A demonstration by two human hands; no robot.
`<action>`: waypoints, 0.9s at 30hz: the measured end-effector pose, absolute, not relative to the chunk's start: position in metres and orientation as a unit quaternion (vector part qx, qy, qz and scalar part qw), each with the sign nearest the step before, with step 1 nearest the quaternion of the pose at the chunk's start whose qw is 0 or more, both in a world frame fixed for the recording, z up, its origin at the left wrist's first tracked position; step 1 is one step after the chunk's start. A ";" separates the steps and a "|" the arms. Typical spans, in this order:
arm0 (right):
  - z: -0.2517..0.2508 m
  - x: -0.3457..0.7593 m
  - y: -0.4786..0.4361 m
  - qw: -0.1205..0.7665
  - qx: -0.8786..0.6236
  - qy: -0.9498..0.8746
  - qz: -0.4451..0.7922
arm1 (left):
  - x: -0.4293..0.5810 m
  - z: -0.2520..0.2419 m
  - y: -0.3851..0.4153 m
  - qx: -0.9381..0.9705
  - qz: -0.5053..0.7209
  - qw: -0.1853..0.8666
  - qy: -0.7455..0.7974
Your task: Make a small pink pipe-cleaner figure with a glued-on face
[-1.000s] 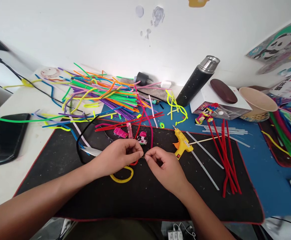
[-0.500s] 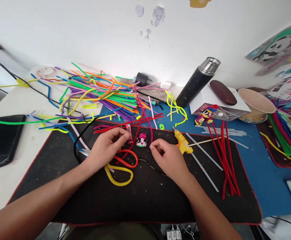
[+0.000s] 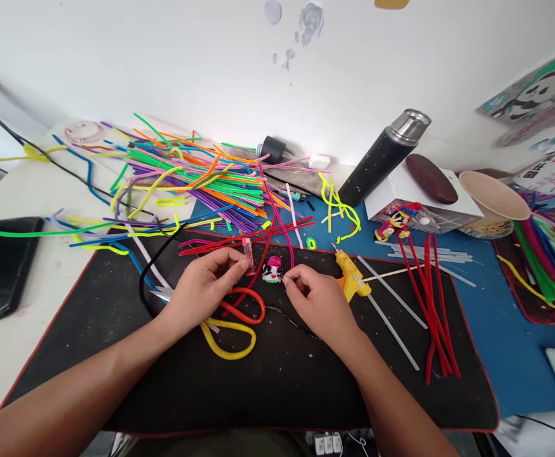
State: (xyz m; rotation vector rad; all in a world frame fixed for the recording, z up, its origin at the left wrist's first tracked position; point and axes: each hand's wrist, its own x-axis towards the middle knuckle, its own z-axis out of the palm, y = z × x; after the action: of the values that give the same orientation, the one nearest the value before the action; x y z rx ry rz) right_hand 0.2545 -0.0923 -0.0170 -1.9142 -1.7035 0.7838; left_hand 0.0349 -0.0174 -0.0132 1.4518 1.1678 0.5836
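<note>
My left hand (image 3: 208,282) is closed, thumb and fingertips together at a small clear case (image 3: 248,256) with pink-red in it. Closed in a pinch, my right hand (image 3: 318,298) has its fingertips beside a small doll head (image 3: 272,270) with a magenta cap and a black-and-white face; what it pinches is too small to make out. The head rests on the black mat (image 3: 258,393) between my hands. Scissors (image 3: 232,336) with one red and one yellow handle lie under and beside my left hand. A yellow glue gun (image 3: 351,276) lies just behind my right hand.
Pipe cleaners (image 3: 192,178) in many colours are heaped at the back left. Red pipe cleaners (image 3: 437,311) and clear glue sticks (image 3: 394,333) lie at right. A black thermos (image 3: 377,162) stands near a white box (image 3: 387,184) and a small finished figure (image 3: 396,222). A phone (image 3: 4,270) lies far left.
My right fingertips have come closer to the doll head. My left hand stays at the small case, and the whole view has shifted slightly.
</note>
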 end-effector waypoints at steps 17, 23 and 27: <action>-0.020 0.254 -0.092 0.225 -0.699 -0.612 0.294 | 0.034 -0.016 -0.016 0.612 0.252 0.560 0.498; -0.021 0.253 -0.091 0.228 -0.699 -0.609 0.296 | 0.034 -0.015 -0.016 0.610 0.254 0.561 0.499; -0.021 0.253 -0.091 0.226 -0.700 -0.612 0.291 | 0.034 -0.016 -0.016 0.612 0.253 0.558 0.500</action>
State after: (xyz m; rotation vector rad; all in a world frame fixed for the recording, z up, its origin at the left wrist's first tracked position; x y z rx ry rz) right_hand 0.2534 -0.0912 -0.0210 -1.9290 -1.6871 0.8019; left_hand 0.0342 -0.0159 -0.0159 1.4432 1.1791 0.5979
